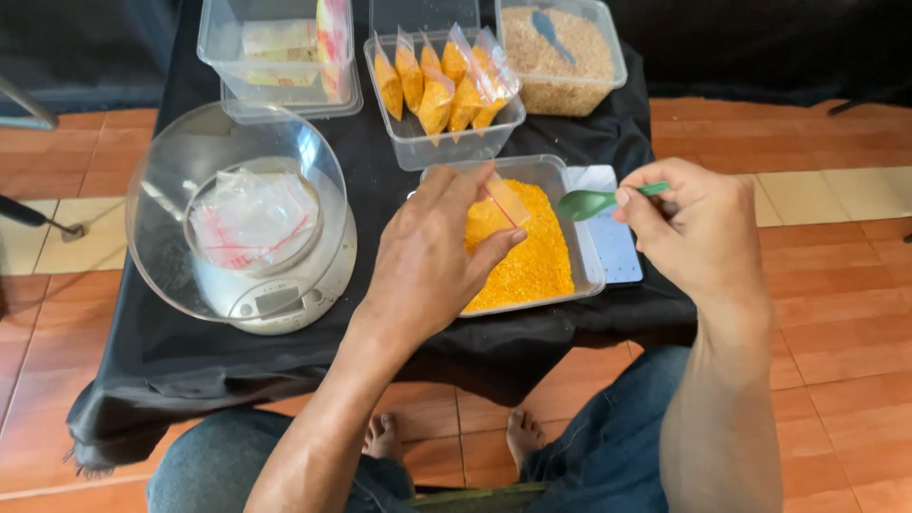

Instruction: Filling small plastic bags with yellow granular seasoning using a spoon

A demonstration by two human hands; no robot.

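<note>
1. Left hand (427, 256) fingers pinched shut on small clear zip bag (501, 204), held over rectangular clear tub of orange grains (532, 261).
2. Right hand (698, 233) fingers closed on green plastic spoon (591, 201), beside the bag.
3. Judgement: keep the bag mouth open, low over the tub; spills fall back.

We see the left hand (427, 256) pinching a small bag (494, 211) of orange grain over the tray (584, 249), the right hand (698, 233) gripping a green spoon (587, 202) beside it. Filled bags (446, 85) stand in a tub (446, 142) behind; a scale (271, 299) carries a bowl (161, 199) of empty bags (249, 217).
</note>
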